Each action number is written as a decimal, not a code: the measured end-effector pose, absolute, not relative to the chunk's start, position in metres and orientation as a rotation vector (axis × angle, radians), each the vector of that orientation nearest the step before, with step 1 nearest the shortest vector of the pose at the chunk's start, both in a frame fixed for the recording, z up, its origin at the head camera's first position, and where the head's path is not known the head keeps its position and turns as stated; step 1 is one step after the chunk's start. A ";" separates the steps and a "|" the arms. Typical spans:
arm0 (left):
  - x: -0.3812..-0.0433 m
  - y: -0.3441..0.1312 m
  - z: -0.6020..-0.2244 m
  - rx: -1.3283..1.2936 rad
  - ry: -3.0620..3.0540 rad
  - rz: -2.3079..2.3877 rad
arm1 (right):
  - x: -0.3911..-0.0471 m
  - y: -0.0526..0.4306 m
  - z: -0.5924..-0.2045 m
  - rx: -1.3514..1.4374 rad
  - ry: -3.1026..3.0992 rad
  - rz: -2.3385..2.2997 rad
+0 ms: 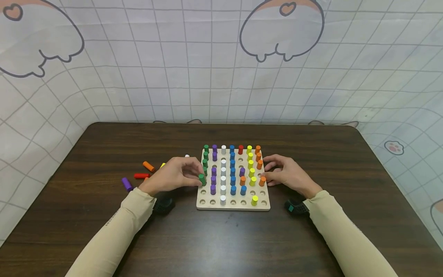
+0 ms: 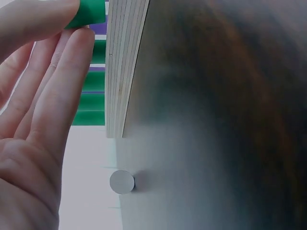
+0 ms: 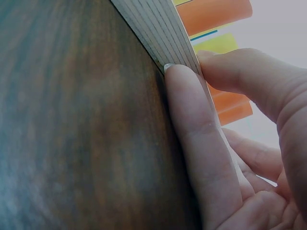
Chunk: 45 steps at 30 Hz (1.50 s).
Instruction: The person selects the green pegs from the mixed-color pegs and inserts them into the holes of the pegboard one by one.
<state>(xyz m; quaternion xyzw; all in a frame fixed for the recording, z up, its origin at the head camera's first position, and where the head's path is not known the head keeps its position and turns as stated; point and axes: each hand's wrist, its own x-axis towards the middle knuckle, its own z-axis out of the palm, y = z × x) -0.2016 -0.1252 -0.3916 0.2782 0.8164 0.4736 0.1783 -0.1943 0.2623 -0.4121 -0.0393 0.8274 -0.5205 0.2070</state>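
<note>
A light wooden pegboard [image 1: 225, 207] carries columns of coloured pegs: green, purple, white, blue, mixed, yellow and orange. My left hand [image 1: 174, 175] pinches a green peg [image 1: 202, 180] between thumb and fingers at the board's left column, just in front of the other green pegs [image 2: 93, 81]. In the left wrist view the held green peg [image 2: 90, 13] is partly covered by the thumb. At the board's right side my right hand [image 1: 287, 175] grips the edge, thumb over the top and a finger [image 3: 189, 96] against the layered side, near the orange pegs [image 3: 216, 17].
Left of the board lie loose pegs: an orange one [image 1: 149, 166], a red one [image 1: 142, 176] and a purple one [image 1: 127, 184], others partly behind the left hand. A white peg [image 1: 187, 156] is beyond that hand. The dark wooden table [image 1: 221, 246] meets a grid-patterned cloth [image 1: 207, 84] at the back.
</note>
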 end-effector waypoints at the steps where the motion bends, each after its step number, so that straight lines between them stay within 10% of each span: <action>1: -0.202 -0.125 -0.392 0.791 2.307 1.342 | -0.194 0.262 -0.412 -0.110 2.304 -1.452; 45: -0.206 -0.128 -0.394 0.800 2.346 1.277 | -0.194 0.263 -0.415 -0.108 2.298 -1.469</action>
